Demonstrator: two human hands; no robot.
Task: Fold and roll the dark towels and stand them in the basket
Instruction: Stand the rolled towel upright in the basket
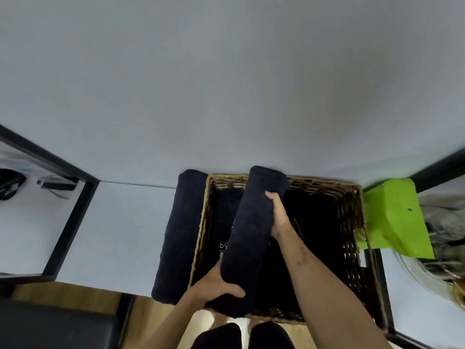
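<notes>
Rolled dark terry towel (251, 233), cylindrical, held over the woven wicker basket (352, 222): left hand (216, 288) grips its near end, right hand (278, 215) clasps its side. Second roll (178, 238) lies beside the basket.

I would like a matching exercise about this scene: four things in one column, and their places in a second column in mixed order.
Things:
1. held rolled towel
2. second rolled towel
3. wicker basket
4. green object

Places:
A. right of the basket
B. outside the basket, against its left wall
C. in both hands, over the basket
D. middle, under the hands

Pairs: 1-C, 2-B, 3-D, 4-A
</notes>
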